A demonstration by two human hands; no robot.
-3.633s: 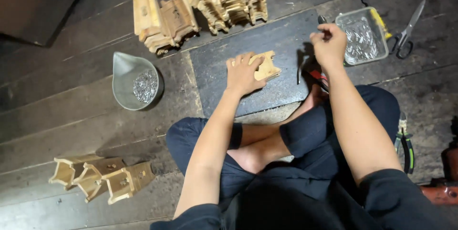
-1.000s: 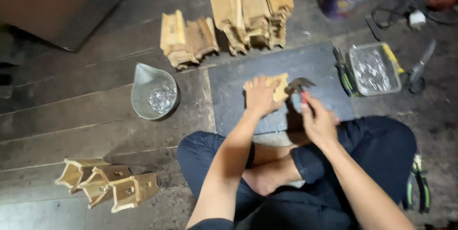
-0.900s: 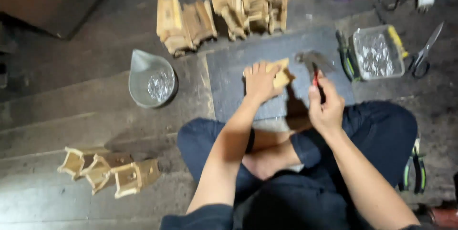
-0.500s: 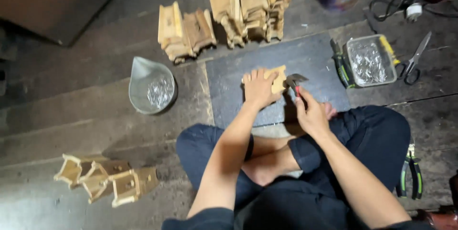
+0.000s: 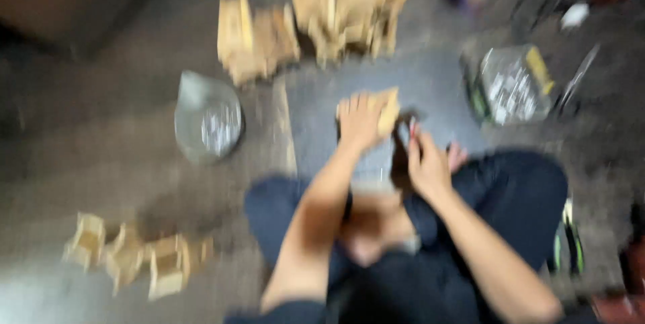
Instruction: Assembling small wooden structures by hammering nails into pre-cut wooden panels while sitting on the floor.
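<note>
The head view looks down, heavily blurred, on a person who sits cross-legged in dark trousers on a dark plank floor (image 5: 101, 163). The left hand (image 5: 359, 119) lies flat on a small pale wooden piece (image 5: 388, 110), fingers spread over its top and pressing it down onto a dark grey mat (image 5: 430, 85) that lies on the floor just ahead of the knees. The right hand (image 5: 426, 163) sits just beside that piece, to its right, with the fingers curled in around a small tool (image 5: 406, 129); the tool shows a dark head and a touch of red at the handle, and the blur hides what kind it is and whether its head touches the wood. Beyond the mat, at the top of the view, stands a stack of pale wooden parts (image 5: 346, 2), and to the left of it a smaller cluster of wooden parts (image 5: 255, 35). Left of the mat, a clear plastic bag (image 5: 208, 119) lies on the floor with small shiny bits inside. Right of the mat is a clear rectangular tray (image 5: 514, 82) holding more shiny bits, with a yellow-handled tool at its far edge. At the lower left, well apart from the hands, three small wooden assemblies (image 5: 134, 260) sit in a row. By the right knee, green-handled pliers (image 5: 568, 243) lie on the floor.
</note>
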